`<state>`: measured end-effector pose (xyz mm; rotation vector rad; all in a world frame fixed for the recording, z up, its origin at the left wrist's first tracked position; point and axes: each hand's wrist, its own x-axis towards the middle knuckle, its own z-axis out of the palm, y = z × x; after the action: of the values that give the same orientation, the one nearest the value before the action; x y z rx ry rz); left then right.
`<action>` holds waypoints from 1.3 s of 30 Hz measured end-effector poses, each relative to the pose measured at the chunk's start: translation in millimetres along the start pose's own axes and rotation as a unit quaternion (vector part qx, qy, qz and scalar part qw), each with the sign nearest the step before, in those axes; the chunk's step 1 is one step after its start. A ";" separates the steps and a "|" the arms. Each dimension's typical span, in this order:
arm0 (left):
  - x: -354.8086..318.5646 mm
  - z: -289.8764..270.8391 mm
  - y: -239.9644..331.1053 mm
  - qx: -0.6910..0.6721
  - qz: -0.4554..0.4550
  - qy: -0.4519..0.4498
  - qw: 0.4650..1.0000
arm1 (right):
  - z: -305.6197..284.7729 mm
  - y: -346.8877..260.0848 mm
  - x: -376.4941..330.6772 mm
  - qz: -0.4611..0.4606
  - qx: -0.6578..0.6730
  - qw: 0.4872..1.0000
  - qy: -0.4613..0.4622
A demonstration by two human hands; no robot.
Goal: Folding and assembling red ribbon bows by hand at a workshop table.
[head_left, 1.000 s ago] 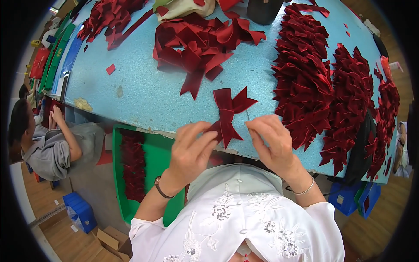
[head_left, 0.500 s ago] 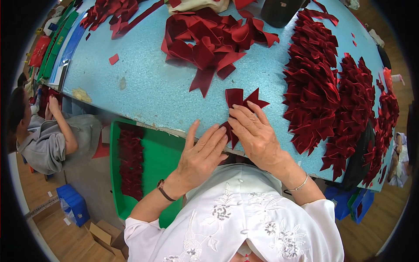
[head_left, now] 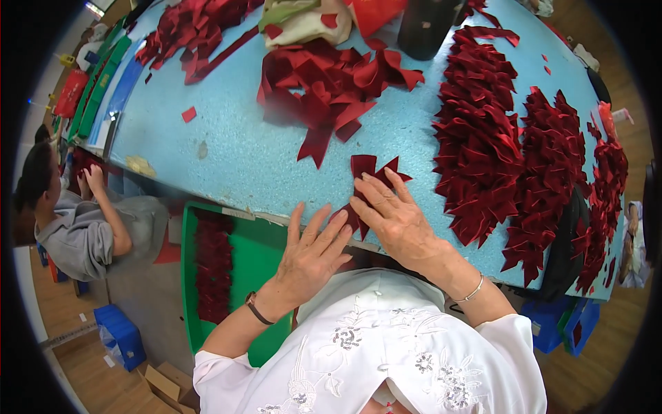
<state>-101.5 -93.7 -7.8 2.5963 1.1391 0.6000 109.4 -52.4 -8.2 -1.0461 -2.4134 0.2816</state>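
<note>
A dark red velvet ribbon bow (head_left: 363,165) with notched tails lies on the light blue table, close to its near edge. My right hand (head_left: 400,224) rests on it with stretched fingers, covering its middle. To the left, my left hand (head_left: 303,255) is open and its fingers are spread. Its fingertips are over the table edge, beside the lower left part of the bow; whether they touch it I cannot tell. Beyond the hands is a loose heap of red ribbon pieces (head_left: 324,86).
Rows of finished-looking red bows (head_left: 477,145) cover the table's right side. A black cylinder (head_left: 429,27) and a cream bag (head_left: 303,24) stand at the back. Below the left edge is a green bin (head_left: 258,269) holding red bows. A person in grey (head_left: 83,228) sits at far left.
My left hand has drawn slightly away from the bow and its fingers have spread wider. My right hand stays on the bow. The whole view has shifted a little.
</note>
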 end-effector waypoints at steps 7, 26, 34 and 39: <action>4.8 -4.6 4.1 0.006 0.012 0.029 0.999 | 5.8 4.5 -6.0 -0.018 -0.011 1.000 -0.009; 90.9 -0.4 -25.6 -0.078 0.155 0.043 0.984 | -0.1 -4.0 -4.6 -0.035 0.044 0.998 0.021; 92.7 -5.2 -40.6 -0.062 0.155 0.010 0.986 | -4.4 -0.6 2.0 -0.020 0.071 0.997 0.035; 97.1 -4.3 -48.4 -0.015 0.139 0.014 0.990 | -4.8 -3.1 -1.7 -0.021 0.070 0.997 0.019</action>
<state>-75.3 11.0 4.1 2.7496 0.7741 0.7056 110.9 -55.8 -3.6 -0.9284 -2.3424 0.4073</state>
